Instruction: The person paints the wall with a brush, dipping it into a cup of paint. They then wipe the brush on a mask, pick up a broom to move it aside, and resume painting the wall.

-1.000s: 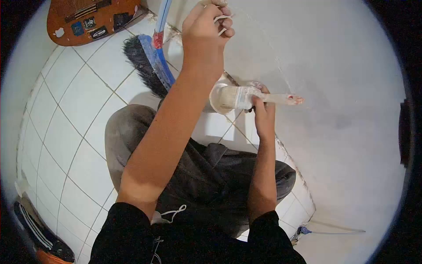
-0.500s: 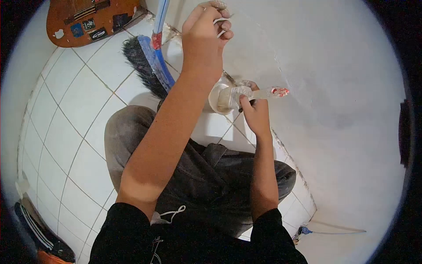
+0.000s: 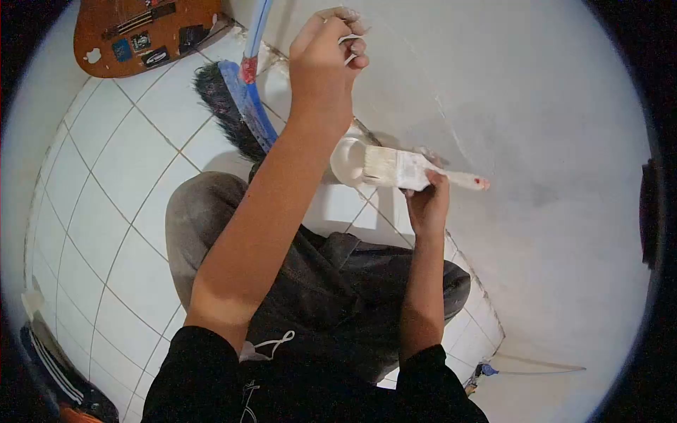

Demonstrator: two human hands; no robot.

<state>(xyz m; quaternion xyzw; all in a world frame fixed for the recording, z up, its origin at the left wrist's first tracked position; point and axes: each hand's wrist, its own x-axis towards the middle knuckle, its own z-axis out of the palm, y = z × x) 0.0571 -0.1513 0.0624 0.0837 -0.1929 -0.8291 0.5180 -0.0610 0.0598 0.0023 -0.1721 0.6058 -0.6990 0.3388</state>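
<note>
My right hand point(image 3: 430, 187) grips a wide paintbrush point(image 3: 409, 169) by the base of its handle. The brush lies level, its whitish bristles pointing left over the rim of a round white container point(image 3: 347, 162) on the floor. My left hand point(image 3: 330, 44) is raised near the white wall point(image 3: 550, 127), higher in the view. Its fingers are curled, with whitish smears on them, and a small thin bit shows at the fingertips, too small to make out.
A blue broom point(image 3: 243, 106) with black bristles stands left of my left forearm. A guitar point(image 3: 141, 42) with stickers is at the upper left. Striped dark fabric point(image 3: 63, 374) lies lower left; a thin blue-ended object point(image 3: 488, 369) is lower right.
My right hand has moved right and slightly down, bringing the brush away from the container and turning its flat side into view. My left hand has barely shifted.
</note>
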